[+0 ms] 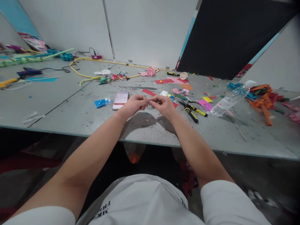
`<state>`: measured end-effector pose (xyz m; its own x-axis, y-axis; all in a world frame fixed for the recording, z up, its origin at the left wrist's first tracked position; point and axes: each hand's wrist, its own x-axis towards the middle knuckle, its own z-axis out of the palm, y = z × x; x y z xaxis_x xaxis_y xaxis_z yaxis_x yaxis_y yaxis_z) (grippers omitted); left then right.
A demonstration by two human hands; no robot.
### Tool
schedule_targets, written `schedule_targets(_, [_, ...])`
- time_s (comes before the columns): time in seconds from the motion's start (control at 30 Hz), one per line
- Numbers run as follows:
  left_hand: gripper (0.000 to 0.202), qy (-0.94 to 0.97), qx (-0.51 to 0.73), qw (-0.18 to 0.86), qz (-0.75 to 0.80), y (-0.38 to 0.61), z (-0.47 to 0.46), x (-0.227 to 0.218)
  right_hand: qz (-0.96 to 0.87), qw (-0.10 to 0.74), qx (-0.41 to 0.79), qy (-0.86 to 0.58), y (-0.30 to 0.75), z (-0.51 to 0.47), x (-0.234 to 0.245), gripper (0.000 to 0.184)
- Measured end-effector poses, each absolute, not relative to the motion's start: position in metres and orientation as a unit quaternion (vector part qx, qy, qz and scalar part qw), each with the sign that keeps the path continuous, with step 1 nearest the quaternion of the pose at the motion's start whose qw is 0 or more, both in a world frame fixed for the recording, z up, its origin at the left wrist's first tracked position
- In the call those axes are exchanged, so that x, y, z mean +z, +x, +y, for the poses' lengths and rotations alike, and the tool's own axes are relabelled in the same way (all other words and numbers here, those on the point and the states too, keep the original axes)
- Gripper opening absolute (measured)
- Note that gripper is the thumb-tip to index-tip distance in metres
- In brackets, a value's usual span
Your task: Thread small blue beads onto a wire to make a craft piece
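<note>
My left hand [134,105] and my right hand [163,105] meet fingertip to fingertip just above the table [103,122]. Both are closed in a pinch. What lies between the fingertips is too small to make out. Left of my left hand a phone [120,100] lies with its screen lit, and beside it is a small blue packet [102,103]. Black-and-yellow pliers [192,111] rest to the right of my right hand. A red paper strip [149,92] lies just beyond my fingers.
A clear plastic bottle [231,99] lies tilted at the right, against a heap of orange and red crepe paper [262,97]. A yellow cable [112,61] runs along the back. Pink paper [150,72] and a small cup [183,75] stand farther off. A glue gun [29,72] lies far left.
</note>
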<state>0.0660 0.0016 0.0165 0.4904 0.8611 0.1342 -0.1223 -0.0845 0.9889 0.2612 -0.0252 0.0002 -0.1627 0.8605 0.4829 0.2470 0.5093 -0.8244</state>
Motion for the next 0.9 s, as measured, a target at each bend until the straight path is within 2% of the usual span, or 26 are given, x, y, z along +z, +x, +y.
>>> schedule_targets(0.33, [0.018, 0.681, 0.413, 0.503, 0.337, 0.064, -0.004, 0.020, -0.610, 0.502, 0.447, -0.420, 0.256, -0.025, 0.004, 0.031])
schedule_targets(0.57, [0.015, 0.660, 0.418, 0.512, 0.357, 0.065, 0.000, 0.018, -0.541, 0.499, 0.532, -0.418, 0.258, -0.028, 0.011, 0.025])
schedule_targets(0.9, [0.018, 0.621, 0.408, 0.585, 0.324, 0.067, 0.004, 0.015, -0.604, 0.528, 0.426, -0.419, 0.259, -0.021, 0.003, 0.033])
